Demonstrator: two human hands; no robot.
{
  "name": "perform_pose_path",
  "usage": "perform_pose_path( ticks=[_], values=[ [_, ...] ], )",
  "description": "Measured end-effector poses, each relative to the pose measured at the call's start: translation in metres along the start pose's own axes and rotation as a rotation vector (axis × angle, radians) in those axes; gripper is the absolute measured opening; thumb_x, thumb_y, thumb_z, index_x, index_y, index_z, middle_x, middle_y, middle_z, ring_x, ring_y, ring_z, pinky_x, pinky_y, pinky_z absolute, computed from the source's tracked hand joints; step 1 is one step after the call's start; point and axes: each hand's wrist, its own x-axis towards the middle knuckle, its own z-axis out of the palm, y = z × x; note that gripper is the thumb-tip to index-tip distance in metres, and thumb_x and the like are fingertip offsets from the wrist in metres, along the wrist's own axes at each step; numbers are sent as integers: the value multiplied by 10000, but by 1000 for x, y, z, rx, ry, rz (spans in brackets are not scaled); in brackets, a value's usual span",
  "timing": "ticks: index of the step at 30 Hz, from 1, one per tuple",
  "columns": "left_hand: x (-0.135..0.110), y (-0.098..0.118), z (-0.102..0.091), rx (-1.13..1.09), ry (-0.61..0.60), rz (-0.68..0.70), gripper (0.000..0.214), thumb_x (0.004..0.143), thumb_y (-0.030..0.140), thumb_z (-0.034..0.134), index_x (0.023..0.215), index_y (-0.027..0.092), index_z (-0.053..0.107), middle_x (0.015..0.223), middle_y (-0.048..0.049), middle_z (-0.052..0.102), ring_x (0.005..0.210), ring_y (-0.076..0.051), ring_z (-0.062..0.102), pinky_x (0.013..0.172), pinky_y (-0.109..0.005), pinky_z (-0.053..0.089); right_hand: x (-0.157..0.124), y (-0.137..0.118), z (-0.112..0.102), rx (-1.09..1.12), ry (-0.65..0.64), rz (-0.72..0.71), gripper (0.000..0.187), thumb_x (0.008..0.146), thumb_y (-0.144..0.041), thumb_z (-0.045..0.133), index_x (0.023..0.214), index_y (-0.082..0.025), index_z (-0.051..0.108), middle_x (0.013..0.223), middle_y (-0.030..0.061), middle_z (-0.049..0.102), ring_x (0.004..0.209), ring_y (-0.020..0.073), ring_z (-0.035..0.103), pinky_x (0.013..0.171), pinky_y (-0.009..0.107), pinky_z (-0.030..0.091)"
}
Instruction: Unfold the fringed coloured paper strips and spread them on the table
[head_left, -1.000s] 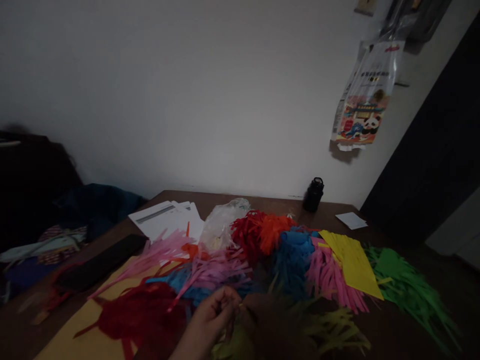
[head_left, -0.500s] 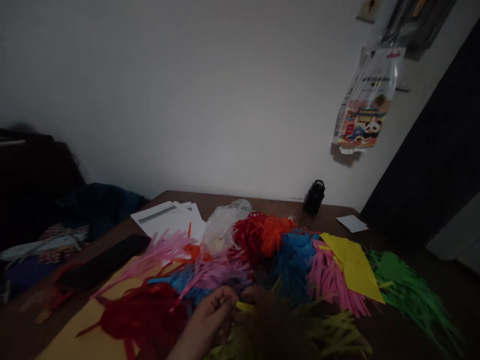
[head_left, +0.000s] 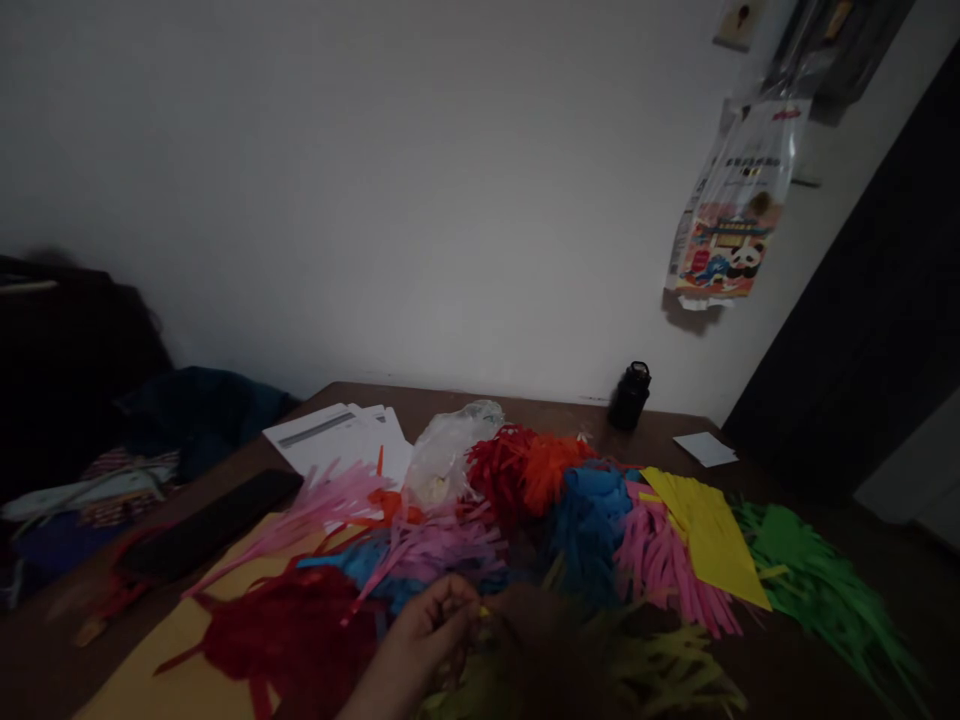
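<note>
My left hand (head_left: 424, 640) is low in the middle of the view, fingers curled in a pinch on a thin yellow paper strip (head_left: 484, 612). Right beside it lies a dark shape (head_left: 551, 645) that looks like my right hand in shadow; its fingers do not show. Both are over a heap of yellow-green fringed paper (head_left: 667, 670). Around them lie fringed paper bundles: dark red (head_left: 285, 635), pink (head_left: 330, 500), blue (head_left: 592, 505), red and orange (head_left: 525, 465), magenta (head_left: 660, 560) and green (head_left: 817, 575). A flat yellow sheet (head_left: 709, 535) rests on the magenta and green ones.
The brown table (head_left: 795, 670) meets a white wall. On it are white printed papers (head_left: 337, 435), a crumpled clear plastic bag (head_left: 450, 450), a black bottle (head_left: 628, 396), a white note (head_left: 705, 448) and a long black object (head_left: 214, 520). A printed bag (head_left: 731, 210) hangs on the wall. Clothes (head_left: 112, 480) are piled left.
The yellow strip showed longer between the hands half a second ago; now only a small tip shows at my left fingertips. The hands have hardly shifted.
</note>
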Motion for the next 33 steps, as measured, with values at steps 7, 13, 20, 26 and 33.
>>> perform_pose_path(
  ticks=[7, 13, 20, 26, 33],
  values=[
    [0, -3, 0, 43, 22, 10, 652, 521, 817, 694, 662, 206, 516, 406, 128, 398, 325, -40, 287, 362, -176, 274, -4, 0, 3, 107, 29, 83, 232, 971, -323, 566, 1155, -189, 609, 1159, 71, 627, 938, 185, 640, 804, 372, 560],
    [-1, 1, 0, -5, -33, 22, 569, 561, 712, 769, 638, 186, 566, 440, 104, 449, 353, -37, 310, 372, -165, 239, -6, 1, 1, 161, 52, 125, 257, 969, -338, 567, 1179, -194, 601, 1201, 80, 611, 976, 197, 630, 836, 394, 551],
    [-2, 5, -2, -305, 33, -114, 487, 534, 566, 844, 689, 196, 568, 491, 112, 431, 393, -26, 200, 385, -169, 139, -7, -7, 8, 166, 92, 213, 175, 985, -321, 540, 1026, -183, 639, 1006, 40, 658, 825, 148, 638, 750, 325, 554],
    [-8, 0, 1, -188, -30, -105, 436, 670, 588, 756, 818, 212, 592, 515, 122, 322, 456, -57, 173, 440, -181, 154, -4, -8, -5, 151, 84, 169, 269, 963, -342, 576, 1179, -183, 596, 1182, 78, 615, 961, 196, 633, 821, 392, 552],
    [1, -12, -10, 49, 21, -6, 560, 623, 725, 703, 739, 189, 589, 586, 71, 450, 517, -93, 355, 492, -199, 274, 1, -12, -13, 119, 60, 97, 262, 969, -337, 567, 1190, -200, 597, 1219, 82, 602, 992, 202, 625, 847, 402, 547]
  ],
)
